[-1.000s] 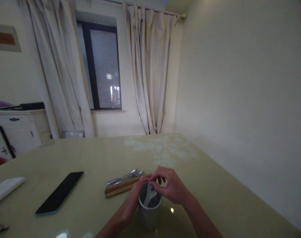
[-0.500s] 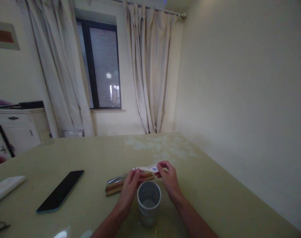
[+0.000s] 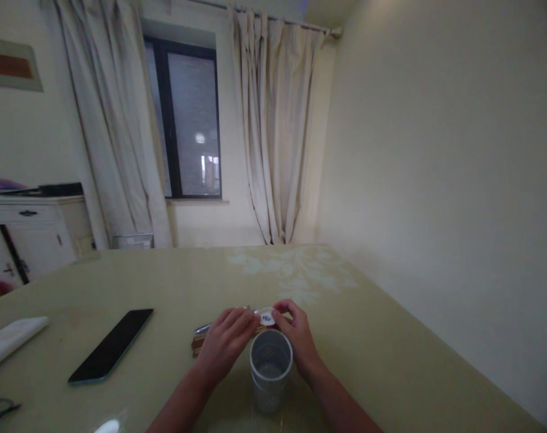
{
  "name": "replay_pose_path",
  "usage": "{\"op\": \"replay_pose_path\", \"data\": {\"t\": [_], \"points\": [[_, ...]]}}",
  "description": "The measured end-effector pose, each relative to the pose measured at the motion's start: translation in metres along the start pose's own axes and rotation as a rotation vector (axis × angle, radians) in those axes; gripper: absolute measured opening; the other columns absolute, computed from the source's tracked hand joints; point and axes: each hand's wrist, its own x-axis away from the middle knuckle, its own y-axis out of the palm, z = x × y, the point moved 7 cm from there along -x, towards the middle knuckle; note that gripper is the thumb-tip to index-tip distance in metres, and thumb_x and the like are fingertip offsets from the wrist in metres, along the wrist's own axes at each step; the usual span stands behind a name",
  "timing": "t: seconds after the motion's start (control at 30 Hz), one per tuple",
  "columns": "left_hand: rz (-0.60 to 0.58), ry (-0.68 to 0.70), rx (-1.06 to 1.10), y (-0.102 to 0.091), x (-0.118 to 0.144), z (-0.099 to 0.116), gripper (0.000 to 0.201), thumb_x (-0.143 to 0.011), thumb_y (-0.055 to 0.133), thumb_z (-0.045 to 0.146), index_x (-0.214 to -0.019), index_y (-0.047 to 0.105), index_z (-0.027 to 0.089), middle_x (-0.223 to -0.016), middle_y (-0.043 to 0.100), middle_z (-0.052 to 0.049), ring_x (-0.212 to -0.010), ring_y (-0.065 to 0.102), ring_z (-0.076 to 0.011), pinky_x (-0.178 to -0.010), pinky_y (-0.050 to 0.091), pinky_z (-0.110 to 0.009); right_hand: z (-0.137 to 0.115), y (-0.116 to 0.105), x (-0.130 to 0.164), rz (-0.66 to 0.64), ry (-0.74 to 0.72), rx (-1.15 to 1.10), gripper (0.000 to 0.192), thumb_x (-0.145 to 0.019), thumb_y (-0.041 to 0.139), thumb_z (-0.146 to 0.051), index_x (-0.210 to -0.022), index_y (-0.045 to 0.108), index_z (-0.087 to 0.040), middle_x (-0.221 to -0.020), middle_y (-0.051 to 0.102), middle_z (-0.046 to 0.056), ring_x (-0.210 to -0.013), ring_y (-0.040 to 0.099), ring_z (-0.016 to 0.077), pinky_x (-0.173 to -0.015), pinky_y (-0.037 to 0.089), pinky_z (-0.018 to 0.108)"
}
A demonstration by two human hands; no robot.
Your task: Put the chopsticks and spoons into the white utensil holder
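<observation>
Spoon (image 3: 267,316), white with blue marking, pinched between both hands.

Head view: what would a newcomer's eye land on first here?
Two hands meet low at centre: the left hand and right hand together pinch a small white spoon with a blue mark just beyond a perforated metal cup. A black phone lies flat to the left on the glossy table.
</observation>
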Motion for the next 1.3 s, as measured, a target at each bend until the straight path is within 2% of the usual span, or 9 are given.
{"op": "replay_pose_path", "data": {"t": [0.13, 0.3, 0.43, 0.6, 0.77, 0.87, 0.97, 1.07, 1.3], "points": [[0.01, -0.025, -0.02, 0.001, 0.0, -0.012, 0.036, -0.101, 0.056, 0.018, -0.132, 0.069, 0.028, -0.126, 0.074, -0.009, -0.119, 0.064, -0.0284, -0.106, 0.047, -0.045, 0.012, 0.002, 0.0, -0.025, 0.094, -0.064, 0.032, -0.074, 0.084, -0.045, -0.088, 0.071, -0.02, -0.087, 0.073, 0.003, -0.073, 0.075, 0.0238, -0.065, 0.059, 0.032], [-0.049, -0.42, -0.166, -0.01, 0.013, -0.073, 0.038, -0.095, 0.051, 0.01, -0.119, 0.075, 0.026, -0.118, 0.076, -0.01, -0.111, 0.066, -0.0295, -0.097, 0.048, -0.042, 0.02, 0.002, 0.0, -0.017, 0.172, -0.076, 0.035, -0.072, 0.083, -0.044, -0.095, 0.074, -0.019, -0.092, 0.073, 0.005, -0.073, 0.074, 0.0224, -0.064, 0.057, 0.031], [-0.155, -0.563, -0.131, -0.006, 0.026, -0.095, 0.034, -0.094, 0.051, 0.014, -0.11, 0.078, 0.027, -0.11, 0.076, -0.009, -0.108, 0.066, -0.0286, -0.094, 0.048, -0.04, 0.015, 0.002, 0.002, -0.034, 0.129, -0.014, 0.028, -0.075, 0.08, -0.042, -0.09, 0.076, -0.018, -0.087, 0.073, 0.004, -0.073, 0.07, 0.0203, -0.066, 0.055, 0.029], [-0.237, -0.558, -0.063, 0.005, 0.029, -0.095, 0.039, -0.091, 0.051, 0.008, -0.109, 0.079, 0.028, -0.111, 0.075, -0.007, -0.108, 0.065, -0.0255, -0.095, 0.048, -0.038, 0.018, -0.001, -0.002, -0.04, 0.121, 0.022, 0.02, -0.076, 0.071, -0.034, -0.088, 0.076, -0.019, -0.075, 0.072, 0.002, -0.069, 0.067, 0.0193, -0.064, 0.053, 0.029], [-0.212, -0.474, -0.001, 0.01, 0.026, -0.09, 0.044, -0.095, 0.046, 0.008, -0.121, 0.076, 0.028, -0.122, 0.075, -0.006, -0.116, 0.066, -0.0235, -0.102, 0.05, -0.038, 0.018, -0.022, -0.018, 0.099, -0.002, 0.089, 0.023, -0.069, 0.063, -0.033, -0.083, 0.074, -0.019, -0.082, 0.071, 0.004, -0.064, 0.064, 0.0178, -0.059, 0.049, 0.029], [-0.128, -0.336, 0.059, 0.011, 0.02, -0.073, 0.039, -0.104, 0.047, 0.03, -0.138, 0.066, 0.029, -0.139, 0.07, -0.007, -0.128, 0.062, -0.0243, -0.112, 0.046, -0.041, 0.02, -0.035, -0.025, 0.153, -0.032, 0.122, 0.024, -0.066, 0.059, -0.031, -0.082, 0.073, -0.019, -0.077, 0.069, 0.003, -0.062, 0.059, 0.017, -0.057, 0.044, 0.028], [-0.152, -0.255, 0.067, 0.019, 0.018, -0.057, 0.054, -0.099, 0.054, 0.057, -0.147, 0.057, 0.033, -0.153, 0.059, -0.007, -0.141, 0.054, -0.0298, -0.121, 0.038, -0.051, 0.024, -0.042, -0.029, 0.18, -0.037, 0.148, 0.026, -0.064, 0.056, -0.031, -0.08, 0.072, -0.019, -0.074, 0.067, 0.003, -0.059, 0.056, 0.017, -0.054, 0.041, 0.028], [-0.267, -0.298, 0.075, 0.031, 0.022, -0.055, 0.062, -0.099, 0.049, 0.065, -0.153, 0.049, 0.037, -0.162, 0.049, -0.005, -0.149, 0.045, -0.0321, -0.125, 0.03, -0.059, 0.027, -0.042, -0.03, 0.185, -0.037, 0.163, 0.026, -0.064, 0.055, -0.031, -0.08, 0.072, -0.019, -0.074, 0.067, 0.004, -0.058, 0.056, 0.0169, -0.054, 0.041, 0.028], [-0.341, -0.397, 0.099, 0.036, 0.025, -0.061, 0.055, -0.103, 0.043, 0.06, -0.152, 0.051, 0.038, -0.165, 0.044, -0.003, -0.15, 0.045, -0.0262, -0.125, 0.033, -0.053, 0.03, -0.031, -0.026, 0.143, -0.026, 0.183, 0.025, -0.067, 0.056, -0.032, -0.081, 0.071, -0.019, -0.074, 0.068, 0.004, -0.058, 0.056, 0.0168, -0.054, 0.041, 0.028]]}}
